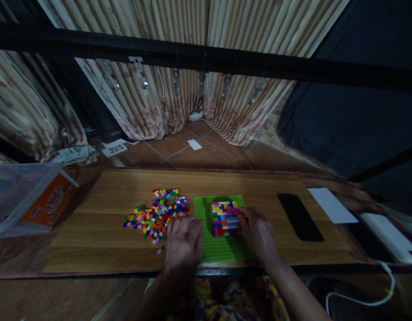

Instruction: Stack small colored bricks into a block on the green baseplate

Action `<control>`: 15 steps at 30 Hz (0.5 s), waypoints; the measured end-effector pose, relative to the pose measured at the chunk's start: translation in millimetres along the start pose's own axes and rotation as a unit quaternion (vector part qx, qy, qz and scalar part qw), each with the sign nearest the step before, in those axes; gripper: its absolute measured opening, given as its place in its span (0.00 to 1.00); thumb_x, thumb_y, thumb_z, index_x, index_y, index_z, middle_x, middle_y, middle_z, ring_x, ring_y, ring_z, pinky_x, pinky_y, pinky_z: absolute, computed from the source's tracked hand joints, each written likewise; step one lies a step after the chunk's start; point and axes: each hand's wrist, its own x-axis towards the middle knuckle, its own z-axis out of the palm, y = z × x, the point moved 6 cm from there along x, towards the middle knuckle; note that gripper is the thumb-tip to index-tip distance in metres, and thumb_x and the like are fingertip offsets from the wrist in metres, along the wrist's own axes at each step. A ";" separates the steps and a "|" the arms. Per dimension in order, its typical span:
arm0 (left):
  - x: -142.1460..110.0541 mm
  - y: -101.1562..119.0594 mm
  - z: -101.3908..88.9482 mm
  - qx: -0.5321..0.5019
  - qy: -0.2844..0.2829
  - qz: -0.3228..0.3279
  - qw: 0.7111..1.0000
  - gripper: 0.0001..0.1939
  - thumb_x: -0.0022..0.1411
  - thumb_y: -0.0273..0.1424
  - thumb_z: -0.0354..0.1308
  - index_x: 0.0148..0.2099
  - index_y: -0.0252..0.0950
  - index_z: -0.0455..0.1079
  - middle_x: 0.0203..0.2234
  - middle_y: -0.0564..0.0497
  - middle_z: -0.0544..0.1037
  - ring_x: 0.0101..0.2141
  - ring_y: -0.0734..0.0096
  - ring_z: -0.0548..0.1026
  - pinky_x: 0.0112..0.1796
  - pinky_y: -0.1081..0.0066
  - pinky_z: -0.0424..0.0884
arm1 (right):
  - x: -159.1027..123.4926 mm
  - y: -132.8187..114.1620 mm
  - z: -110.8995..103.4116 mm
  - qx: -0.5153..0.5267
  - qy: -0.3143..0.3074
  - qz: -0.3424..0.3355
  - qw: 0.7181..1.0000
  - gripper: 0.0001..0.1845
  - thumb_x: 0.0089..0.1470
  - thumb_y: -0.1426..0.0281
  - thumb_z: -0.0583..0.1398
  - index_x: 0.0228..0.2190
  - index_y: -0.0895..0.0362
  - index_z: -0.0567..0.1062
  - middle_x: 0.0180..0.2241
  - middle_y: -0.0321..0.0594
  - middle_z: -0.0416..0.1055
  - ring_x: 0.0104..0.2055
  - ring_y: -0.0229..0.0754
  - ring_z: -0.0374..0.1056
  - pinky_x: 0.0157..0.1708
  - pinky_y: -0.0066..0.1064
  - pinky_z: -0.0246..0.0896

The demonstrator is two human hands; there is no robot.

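A green studded baseplate [206,254] lies on the wooden board in front of me. On it stands a low rectangular build of multicoloured toy bricks [225,218]. My right hand [259,229] reaches in from the right, thumb and forefinger pinched on a small pinkish-red toy brick [237,211] at the build's upper right edge. My left hand [183,243] rests over the baseplate's left edge, its fingers curled together and touching the fringe of the loose brick pile [159,216]. Whatever its fingertips hold, if anything, is hidden.
A dark phone-like slab [299,217] lies on the wooden board [119,183] to the right, near a white sheet [332,205] and a white device with a cable [393,236]. A clear plastic bin [22,169] stands at left. Striped curtains [172,98] hang behind a dark bar [199,55].
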 end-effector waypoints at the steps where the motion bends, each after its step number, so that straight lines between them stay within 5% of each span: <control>1: 5.2 12.0 5.4 -0.022 -0.014 0.011 1.000 0.09 0.63 0.28 0.54 0.45 0.40 0.71 0.39 0.46 0.75 0.39 0.60 0.71 0.40 0.59 0.67 | -1.0 1.5 -0.7 0.010 0.007 0.006 1.000 0.15 0.59 0.71 0.51 0.38 0.60 0.77 0.35 0.46 0.74 0.36 0.45 0.70 0.39 0.35 0.64; 7: 29.3 61.0 49.0 -0.045 -0.143 -0.005 0.989 0.11 0.64 0.27 0.51 0.47 0.37 0.70 0.38 0.47 0.73 0.40 0.62 0.70 0.41 0.61 0.68 | -9.1 21.2 -3.6 0.119 0.052 0.075 0.989 0.15 0.57 0.66 0.53 0.38 0.59 0.77 0.34 0.46 0.75 0.34 0.45 0.72 0.36 0.35 0.66; 11: 35.1 68.9 64.8 -0.017 -0.188 -0.022 0.982 0.13 0.63 0.25 0.50 0.49 0.35 0.69 0.37 0.47 0.73 0.40 0.60 0.69 0.42 0.60 0.68 | -12.4 30.1 1.1 0.193 0.039 0.119 0.973 0.15 0.56 0.63 0.55 0.38 0.58 0.77 0.35 0.45 0.76 0.35 0.45 0.72 0.36 0.36 0.67; 15: 36.0 72.7 68.7 -0.005 -0.192 -0.015 0.981 0.16 0.64 0.25 0.49 0.54 0.35 0.66 0.38 0.46 0.72 0.41 0.60 0.69 0.42 0.59 0.67 | -13.3 22.6 0.4 0.191 0.047 0.071 0.978 0.15 0.59 0.66 0.53 0.39 0.57 0.78 0.35 0.44 0.75 0.36 0.43 0.72 0.37 0.34 0.67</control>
